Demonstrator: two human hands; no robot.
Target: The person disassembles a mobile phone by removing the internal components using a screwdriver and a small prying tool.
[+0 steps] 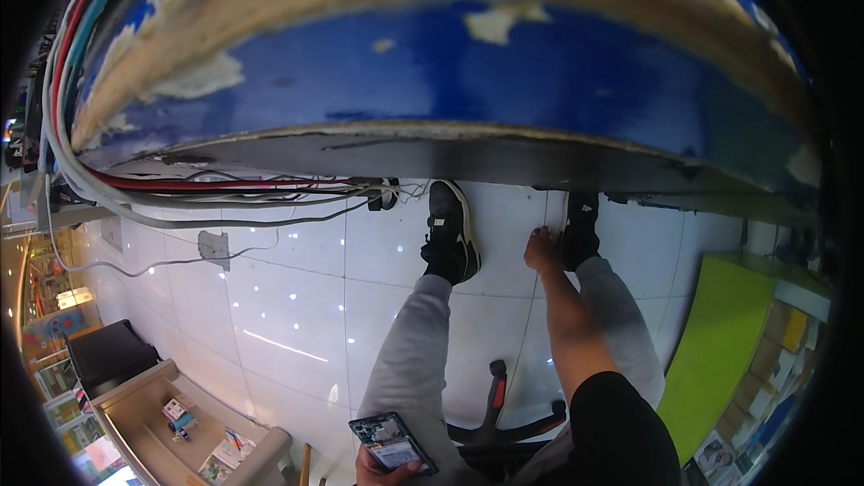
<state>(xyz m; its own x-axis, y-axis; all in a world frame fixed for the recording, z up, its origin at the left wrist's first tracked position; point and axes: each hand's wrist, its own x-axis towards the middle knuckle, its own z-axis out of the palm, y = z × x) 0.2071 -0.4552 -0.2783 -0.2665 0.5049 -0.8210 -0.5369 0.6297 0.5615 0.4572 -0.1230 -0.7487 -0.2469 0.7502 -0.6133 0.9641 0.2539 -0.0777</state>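
White floor tiles (288, 297), dotted with bright reflections, spread across the middle of the frame. A blue desk (360, 81) with a chipped, worn edge spans the top. A lime-green panel (720, 333) stands at lower right, a tan open-topped counter (273, 450) at lower left, and a red-accented chair base (496, 396) at bottom centre.

Blue on the far board (387, 72), blotched with tan and cream. Red, teal and grey on the cables (52, 117) at left. White on the floor tiles (279, 274), gridded with darker lines. Lime green on the right panel (718, 342). Grey on the trousers (407, 333); black edging on the near phone (393, 444).
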